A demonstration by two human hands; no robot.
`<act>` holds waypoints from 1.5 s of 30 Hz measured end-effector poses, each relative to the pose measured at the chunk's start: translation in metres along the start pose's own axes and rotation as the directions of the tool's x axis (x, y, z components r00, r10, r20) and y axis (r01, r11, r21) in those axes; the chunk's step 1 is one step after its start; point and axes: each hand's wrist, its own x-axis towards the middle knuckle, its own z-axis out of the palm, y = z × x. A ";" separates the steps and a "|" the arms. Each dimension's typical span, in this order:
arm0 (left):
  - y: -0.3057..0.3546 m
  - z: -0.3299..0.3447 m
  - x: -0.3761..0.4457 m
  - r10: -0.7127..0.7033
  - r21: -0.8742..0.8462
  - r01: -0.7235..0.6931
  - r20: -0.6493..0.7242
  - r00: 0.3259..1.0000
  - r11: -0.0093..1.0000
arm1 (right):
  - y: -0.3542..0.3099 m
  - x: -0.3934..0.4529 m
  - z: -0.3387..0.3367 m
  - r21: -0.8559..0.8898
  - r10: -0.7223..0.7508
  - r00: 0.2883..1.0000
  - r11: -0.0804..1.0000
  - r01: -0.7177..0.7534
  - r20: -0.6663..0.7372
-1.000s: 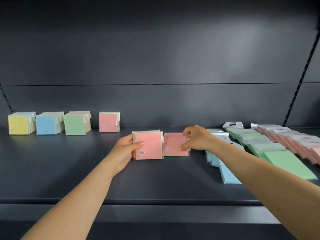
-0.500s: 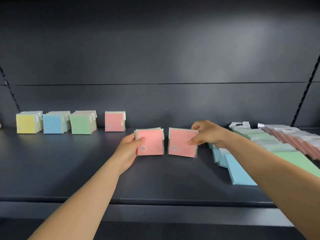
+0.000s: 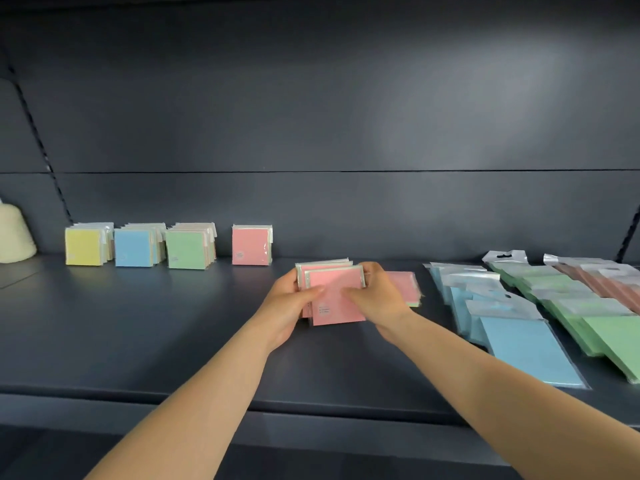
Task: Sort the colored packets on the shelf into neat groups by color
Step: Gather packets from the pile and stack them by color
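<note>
Both hands grip one bundle of pink packets point(image 3: 334, 292) above mid-shelf point(image 3: 173, 341): left hand point(image 3: 289, 303) fingers curled on its left edge, right hand point(image 3: 372, 299) pinching the right. Packets appear light, thin and slippery; hold opposing edges to prevent fanning.

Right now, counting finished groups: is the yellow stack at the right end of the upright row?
No: the yellow stack stands leftmost, and the pink stack ends the row.

No text can be read anywhere. The small round labels on the square pink plastic-wrapped packets point(image 3: 334, 299) are too blurred.
</note>
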 end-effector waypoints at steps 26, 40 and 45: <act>0.016 -0.177 0.106 0.263 0.521 -0.211 -0.027 0.964 0.827 | -0.056 0.094 0.191 0.034 -0.114 0.951 0.991 0.129 -0.286; -0.016 -0.174 0.133 0.205 0.416 -0.155 -0.079 0.976 0.896 | -0.025 0.125 0.209 -0.238 -0.152 0.951 0.967 0.088 -0.268; -0.016 -0.173 0.136 0.174 0.385 -0.140 -0.054 0.983 0.912 | -0.024 0.132 0.210 -0.153 -0.117 0.966 0.985 0.083 -0.232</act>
